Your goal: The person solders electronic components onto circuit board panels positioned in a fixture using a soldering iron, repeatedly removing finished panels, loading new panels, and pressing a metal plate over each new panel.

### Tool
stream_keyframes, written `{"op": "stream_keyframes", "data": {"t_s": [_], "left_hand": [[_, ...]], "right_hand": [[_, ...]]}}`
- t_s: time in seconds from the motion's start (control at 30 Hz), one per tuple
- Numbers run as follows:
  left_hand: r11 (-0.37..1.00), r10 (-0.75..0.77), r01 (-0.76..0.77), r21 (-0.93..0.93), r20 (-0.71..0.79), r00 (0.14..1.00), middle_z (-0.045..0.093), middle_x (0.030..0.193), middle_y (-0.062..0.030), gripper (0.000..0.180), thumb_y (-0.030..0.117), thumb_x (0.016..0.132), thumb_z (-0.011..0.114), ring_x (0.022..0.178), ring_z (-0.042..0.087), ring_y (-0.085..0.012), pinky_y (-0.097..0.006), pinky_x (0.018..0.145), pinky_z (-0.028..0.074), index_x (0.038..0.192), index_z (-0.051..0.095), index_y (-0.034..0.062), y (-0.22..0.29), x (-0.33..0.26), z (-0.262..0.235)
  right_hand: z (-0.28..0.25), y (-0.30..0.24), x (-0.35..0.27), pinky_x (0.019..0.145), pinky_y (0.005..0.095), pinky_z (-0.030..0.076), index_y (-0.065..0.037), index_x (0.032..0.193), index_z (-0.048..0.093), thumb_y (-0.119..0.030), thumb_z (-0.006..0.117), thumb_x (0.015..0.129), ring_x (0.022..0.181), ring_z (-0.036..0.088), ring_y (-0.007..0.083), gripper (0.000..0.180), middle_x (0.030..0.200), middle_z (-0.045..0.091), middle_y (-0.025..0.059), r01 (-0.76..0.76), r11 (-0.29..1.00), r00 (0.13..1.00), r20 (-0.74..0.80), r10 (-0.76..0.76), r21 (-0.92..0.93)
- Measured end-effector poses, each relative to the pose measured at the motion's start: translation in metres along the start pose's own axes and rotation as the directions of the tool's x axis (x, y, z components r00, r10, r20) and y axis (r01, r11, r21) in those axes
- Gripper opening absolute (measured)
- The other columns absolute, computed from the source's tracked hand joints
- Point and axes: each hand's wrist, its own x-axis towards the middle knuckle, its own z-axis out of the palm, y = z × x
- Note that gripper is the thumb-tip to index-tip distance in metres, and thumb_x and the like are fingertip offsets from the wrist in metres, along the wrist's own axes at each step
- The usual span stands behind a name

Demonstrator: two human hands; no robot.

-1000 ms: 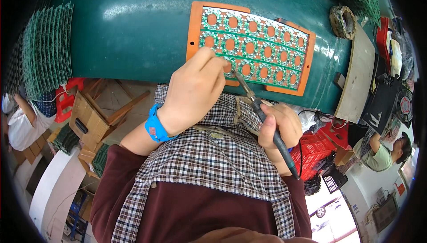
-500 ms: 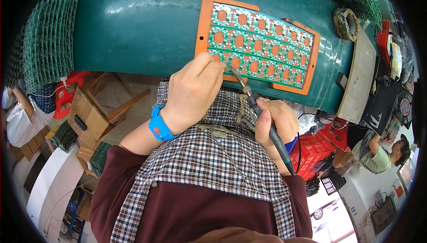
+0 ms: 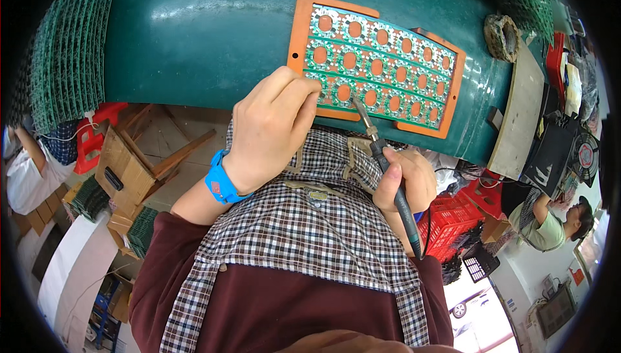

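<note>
I see a dark teal-green worktable (image 3: pixel 194 36) carrying an orange frame (image 3: pixel 299 36) that holds a green circuit-board panel (image 3: pixel 381 62) dotted with round orange openings. My left wrist wears a bright blue wristband (image 3: pixel 220 183). The apron (image 3: pixel 310 236) is checked in brown, black and white over maroon sleeves (image 3: pixel 162 269). The soldering iron (image 3: pixel 394 185) handle is dark grey. A red crate (image 3: pixel 446 220) sits below it.
</note>
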Motion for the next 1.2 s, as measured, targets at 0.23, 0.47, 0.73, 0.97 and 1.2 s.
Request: {"op": "stream_keyframes", "data": {"t_s": [0.23, 0.47, 0.73, 0.97, 1.2], "left_hand": [[0.998, 0.057, -0.057, 0.037, 0.000, 0.998, 0.056, 0.079, -0.0049, 0.010, 0.003, 0.078, 0.067, 0.067, 0.059, -0.0202, -0.031, 0.055, 0.048, 0.087, 0.064, 0.0053, -0.001, 0.023, 0.013], [0.993, 0.108, -0.114, 0.037, 0.150, 0.983, 0.056, 0.078, -0.0049, 0.013, 0.004, 0.075, 0.068, 0.069, 0.059, -0.0211, -0.032, 0.058, 0.048, 0.088, 0.066, 0.0051, 0.002, 0.026, 0.015], [0.992, 0.108, -0.117, 0.043, 0.174, 0.979, 0.055, 0.078, -0.0046, 0.013, 0.004, 0.075, 0.068, 0.069, 0.059, -0.0206, -0.032, 0.058, 0.048, 0.088, 0.067, 0.0050, 0.002, 0.025, 0.013], [0.996, 0.053, -0.053, 0.075, 0.005, 0.999, 0.056, 0.074, -0.0043, 0.010, 0.001, 0.078, 0.068, 0.063, 0.059, -0.0157, -0.027, 0.054, 0.046, 0.088, 0.066, 0.0040, 0.001, 0.024, -0.001], [0.996, 0.009, -0.007, 0.090, -0.013, 1.000, 0.054, 0.071, -0.0043, 0.012, 0.000, 0.079, 0.067, 0.057, 0.055, -0.0151, -0.027, 0.050, 0.043, 0.090, 0.065, 0.0040, -0.004, 0.031, 0.003]], "right_hand": [[-0.014, 0.010, 0.013, 0.048, 0.0310, 0.047, 0.003, 0.082, 0.064, -0.006, 0.056, 0.078, 0.051, 0.059, 0.0230, 0.013, 0.063, 0.061, 0.0115, -0.034, 0.999, 0.995, -0.092, 0.031, -0.029], [-0.011, 0.008, 0.013, 0.048, 0.0309, 0.047, 0.002, 0.078, 0.063, -0.008, 0.058, 0.078, 0.050, 0.058, 0.0217, 0.011, 0.063, 0.062, 0.0099, -0.041, 0.999, 0.999, -0.016, 0.041, 0.008], [-0.008, 0.010, 0.009, 0.046, 0.0306, 0.046, 0.001, 0.080, 0.064, -0.007, 0.059, 0.078, 0.049, 0.057, 0.0207, 0.010, 0.062, 0.060, 0.0094, -0.049, 0.999, 0.998, 0.029, 0.048, 0.022], [-0.010, 0.003, 0.010, 0.048, 0.0304, 0.047, 0.002, 0.084, 0.064, -0.005, 0.058, 0.077, 0.052, 0.058, 0.0201, 0.012, 0.064, 0.060, 0.0093, 0.033, 0.999, 0.999, -0.013, -0.033, 0.013], [0.008, 0.006, 0.027, 0.046, 0.0286, 0.044, 0.001, 0.089, 0.067, -0.009, 0.063, 0.080, 0.052, 0.058, 0.0188, 0.014, 0.064, 0.060, 0.0087, -0.079, 0.997, 0.997, 0.001, 0.079, 0.016]]}}
